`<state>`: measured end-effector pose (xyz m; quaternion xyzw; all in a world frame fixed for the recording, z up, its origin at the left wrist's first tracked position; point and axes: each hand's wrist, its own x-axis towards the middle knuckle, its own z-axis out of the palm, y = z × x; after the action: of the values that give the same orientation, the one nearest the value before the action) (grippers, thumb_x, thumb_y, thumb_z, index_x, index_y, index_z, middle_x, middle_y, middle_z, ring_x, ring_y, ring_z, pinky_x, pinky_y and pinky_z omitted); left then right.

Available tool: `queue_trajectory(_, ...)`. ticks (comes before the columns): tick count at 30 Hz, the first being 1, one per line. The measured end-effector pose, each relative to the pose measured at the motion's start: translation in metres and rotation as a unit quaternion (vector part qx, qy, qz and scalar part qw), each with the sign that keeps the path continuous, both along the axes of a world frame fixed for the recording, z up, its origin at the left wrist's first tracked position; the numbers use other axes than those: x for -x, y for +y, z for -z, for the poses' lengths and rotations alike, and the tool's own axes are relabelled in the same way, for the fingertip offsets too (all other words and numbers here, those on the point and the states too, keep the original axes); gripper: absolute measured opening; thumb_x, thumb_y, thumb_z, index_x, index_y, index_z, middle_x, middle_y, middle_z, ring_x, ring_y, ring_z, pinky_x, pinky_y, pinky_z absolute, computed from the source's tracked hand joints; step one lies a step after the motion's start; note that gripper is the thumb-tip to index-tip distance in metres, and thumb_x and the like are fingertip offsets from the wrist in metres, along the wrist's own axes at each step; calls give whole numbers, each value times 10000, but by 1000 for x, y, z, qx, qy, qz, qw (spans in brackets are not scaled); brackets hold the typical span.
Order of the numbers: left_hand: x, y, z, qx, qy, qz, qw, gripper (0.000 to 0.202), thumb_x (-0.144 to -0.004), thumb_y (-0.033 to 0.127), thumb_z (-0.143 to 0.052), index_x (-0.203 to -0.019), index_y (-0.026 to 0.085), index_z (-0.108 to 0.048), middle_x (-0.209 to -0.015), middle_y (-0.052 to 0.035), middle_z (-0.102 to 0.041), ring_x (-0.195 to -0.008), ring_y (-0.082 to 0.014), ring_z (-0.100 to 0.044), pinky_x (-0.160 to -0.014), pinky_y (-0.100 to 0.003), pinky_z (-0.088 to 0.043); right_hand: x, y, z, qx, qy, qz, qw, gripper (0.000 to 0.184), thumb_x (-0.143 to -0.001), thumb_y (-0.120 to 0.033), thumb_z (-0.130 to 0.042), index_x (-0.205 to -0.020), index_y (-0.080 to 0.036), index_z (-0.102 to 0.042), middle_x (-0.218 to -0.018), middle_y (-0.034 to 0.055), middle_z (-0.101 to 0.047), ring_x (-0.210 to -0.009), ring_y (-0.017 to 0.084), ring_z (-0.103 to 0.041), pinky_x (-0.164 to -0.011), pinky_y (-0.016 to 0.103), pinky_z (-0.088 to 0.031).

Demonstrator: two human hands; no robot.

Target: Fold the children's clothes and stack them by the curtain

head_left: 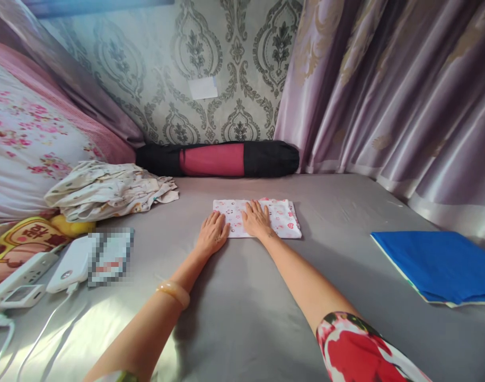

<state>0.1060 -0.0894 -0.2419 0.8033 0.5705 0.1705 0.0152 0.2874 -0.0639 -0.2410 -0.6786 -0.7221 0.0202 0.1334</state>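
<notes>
A white cloth with small pink and red prints [282,220] lies folded into a flat rectangle on the grey sheet [242,297]. My right hand [257,218] rests flat on the middle of the cloth, fingers stretched out and pointing away from me. At the cloth's left end is my left hand [213,232], its palm down and fingers extended, touching the edge. Neither hand grips anything. A pale bangle [174,293] circles my left forearm.
On the right lies a folded blue cloth [437,262]. A crumpled patterned cloth [111,188], a white power bank [72,265] with cable and a power strip [23,278] are on the left. A black and red roll [212,159] lies along the wall, beside purple curtains [369,95].
</notes>
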Motion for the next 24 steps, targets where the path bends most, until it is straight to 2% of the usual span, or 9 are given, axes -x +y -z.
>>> queue_trajectory(6,-1,-3,0,-16,-14,-46,999,443,-960,380,-397,-1321,143,-493,-1470,-162,-443,-1396,-298,-345,-1140,-477,-263,1,0,-6,22,-4,2,1000,543,-1008,-377,-231,-1482,-133,-335,-1568,127,-281,-1449,254,-183,-1154,526,-114)
queue_trajectory(9,-1,-4,-1,-13,-24,-69,997,415,-962,355,-386,-1310,160,-499,-1461,-138,-462,-1397,-300,-339,-1137,-481,-254,5,4,-11,30,-6,10,999,525,-996,-346,-265,-1452,-113,-379,-1540,148,-329,-1426,280,-226,-1137,545,-150)
queue_trajectory(13,0,-3,-3,-8,-50,-93,994,399,-959,326,-377,-1311,176,-493,-1429,-123,-494,-1382,-292,-350,-1123,-476,-264,17,10,-22,22,-9,24,999,510,-983,-332,-299,-1405,-85,-441,-1457,192,-434,-1373,320,-314,-1120,558,-167)
queue_trajectory(16,2,0,-2,-4,-79,-107,991,385,-959,305,-368,-1302,189,-497,-1391,-113,-523,-1364,-272,-369,-1111,-461,-282,30,14,-25,16,3,0,1000,520,-989,-346,-280,-1417,-91,-428,-1478,186,-412,-1392,319,-287,-1126,548,-155)
queue_trajectory(20,5,3,1,-6,-99,-116,988,355,-953,256,-360,-1261,183,-522,-1366,-112,-536,-1340,-253,-392,-1105,-440,-297,43,14,-18,11,11,-47,999,545,-1000,-359,-238,-1471,-111,-354,-1556,146,-301,-1440,279,-200,-1146,507,-119)
queue_trajectory(24,6,5,3,-3,-102,-122,987,354,-948,196,-332,-1239,193,-533,-1331,-101,-560,-1309,-238,-425,-1094,-410,-314,46,12,-8,2,5,-53,999,556,-1004,-380,-219,-1483,-124,-338,-1565,133,-286,-1443,273,-193,-1152,500,-86)
